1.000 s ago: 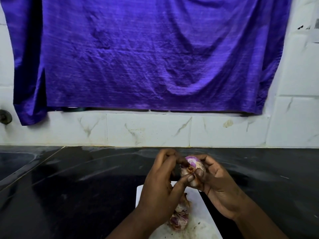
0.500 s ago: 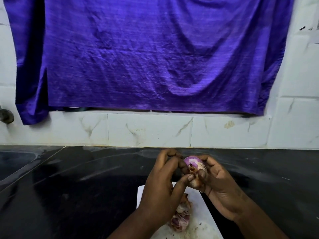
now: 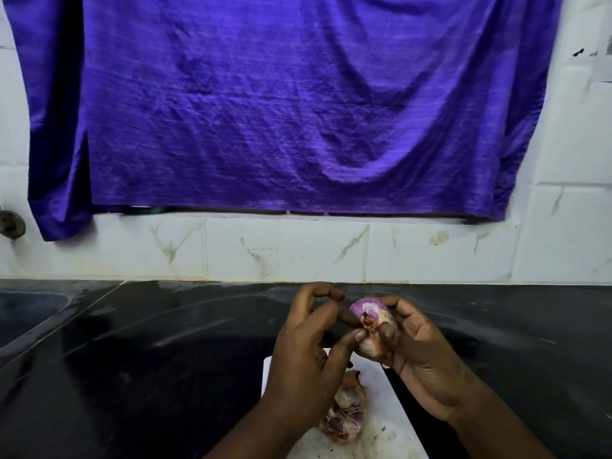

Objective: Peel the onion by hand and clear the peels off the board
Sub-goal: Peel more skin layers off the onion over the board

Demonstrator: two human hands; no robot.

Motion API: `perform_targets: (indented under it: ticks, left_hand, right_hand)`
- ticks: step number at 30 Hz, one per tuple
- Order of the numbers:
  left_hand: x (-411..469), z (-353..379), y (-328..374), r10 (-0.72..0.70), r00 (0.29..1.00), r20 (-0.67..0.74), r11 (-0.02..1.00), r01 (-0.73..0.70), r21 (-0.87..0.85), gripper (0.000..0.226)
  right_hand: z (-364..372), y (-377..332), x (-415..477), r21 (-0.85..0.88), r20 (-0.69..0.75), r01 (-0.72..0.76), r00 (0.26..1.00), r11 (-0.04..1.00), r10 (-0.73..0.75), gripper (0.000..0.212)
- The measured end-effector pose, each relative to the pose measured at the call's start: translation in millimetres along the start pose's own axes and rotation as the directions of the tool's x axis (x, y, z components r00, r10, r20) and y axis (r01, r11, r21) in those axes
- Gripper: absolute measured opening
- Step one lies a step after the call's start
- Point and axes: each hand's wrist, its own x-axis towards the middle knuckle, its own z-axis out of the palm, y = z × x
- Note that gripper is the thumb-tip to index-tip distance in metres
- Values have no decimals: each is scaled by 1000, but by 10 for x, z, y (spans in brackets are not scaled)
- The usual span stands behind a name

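A small purple onion (image 3: pixel 366 314) with pale patches is held above the white cutting board (image 3: pixel 384 415). My right hand (image 3: pixel 420 356) cups it from the right, thumb pressed on its front. My left hand (image 3: pixel 308 356) pinches at the brown root end of the onion with thumb and forefinger. A pile of papery pink and tan peels (image 3: pixel 346 415) lies on the board below my left wrist, partly hidden by it.
The board sits on a glossy black countertop (image 3: pixel 149 359). A white tiled wall (image 3: pixel 281 250) runs behind, with a large purple cloth (image 3: pixel 281 104) hanging over it. A sink basin (image 3: pixel 23 313) lies at the far left, near a metal fitting (image 3: pixel 11 223).
The onion has turned slightly in my right hand, showing more purple skin on top. My left fingers have shifted along its root end. Both hands stay over the board.
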Motion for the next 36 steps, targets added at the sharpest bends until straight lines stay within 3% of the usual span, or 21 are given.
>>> perform_targets:
  ticks: [4,8,13,19,27,36]
  left_hand:
    - [21,-15,-17,52,998,39,993,-55,100,16]
    - [13,-22,-42,97,987,124,974,-120,190,2]
    - [-26,21,-55,36,987,155,993,-53,104,2]
    - [-6,-6,-16,53,994,94,995,-61,79,31]
    - [-11,-5,-51,40,996,83,999,-43,31,9]
    - [-29,28,-34,95,983,155,992,-106,68,15]
  right_hand:
    - [-5,8,-8,-19,-9,-8,1000,1000,8,66]
    - [20,-15,-12,-30,-34,-6,999,1000,5,66]
    - [41,-56,-24,-13,-71,-8,997,1000,7,68]
    - [70,-79,-29,-23,-111,-28,994,999,25,77]
    - [69,-96,-36,-26,-87,-40,996,999,37,71]
    - [41,-110,-33,25,-130,-12,991,1000,15,74]
